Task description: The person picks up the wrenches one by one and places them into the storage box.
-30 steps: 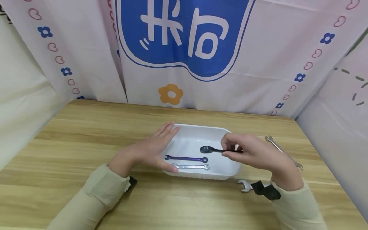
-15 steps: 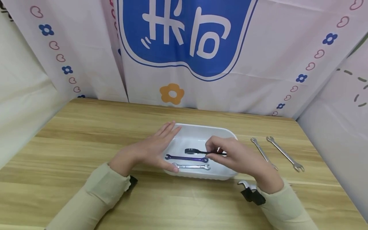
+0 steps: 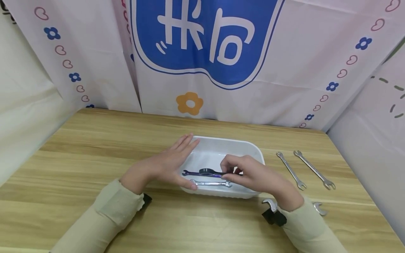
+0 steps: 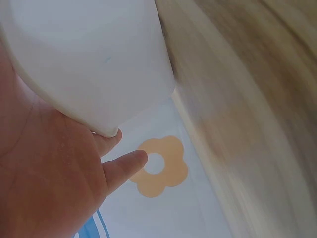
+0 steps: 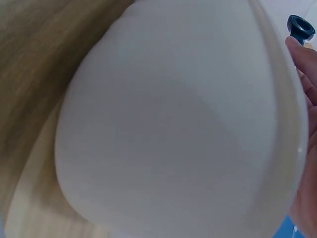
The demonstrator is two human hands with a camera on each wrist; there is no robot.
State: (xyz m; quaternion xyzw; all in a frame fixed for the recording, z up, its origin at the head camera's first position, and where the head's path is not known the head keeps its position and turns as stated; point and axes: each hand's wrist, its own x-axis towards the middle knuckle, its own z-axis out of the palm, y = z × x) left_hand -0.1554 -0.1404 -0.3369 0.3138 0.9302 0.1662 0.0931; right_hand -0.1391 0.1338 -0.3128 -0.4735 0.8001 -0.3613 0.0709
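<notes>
A white plastic bin (image 3: 218, 145) stands on the table. On its floor lie a purple wrench (image 3: 190, 173) and a silver wrench (image 3: 210, 183), side by side. My right hand (image 3: 253, 173) reaches over the bin's right part and pinches a black ring-ended wrench (image 3: 206, 172) between thumb and fingers. Its ring end overlaps the purple wrench in the head view; its far end is hidden by the hand. My left hand (image 3: 166, 168) rests along the bin's left end, fingers straight and spread, thumb at the near rim. In the left wrist view its palm lies against the bin wall (image 4: 94, 59).
Two silver wrenches lie right of the bin, a shorter wrench (image 3: 291, 170) and a longer wrench (image 3: 314, 169). Nearer, another silver wrench (image 3: 319, 208) is partly covered by my right sleeve (image 3: 303, 219). Behind the wooden table (image 3: 133, 130) hangs a printed cloth (image 3: 152, 93).
My right hand has moved left and slightly down over the bin, bringing the black wrench above the purple one. The wrenches at the right show more. My left hand has stayed put.
</notes>
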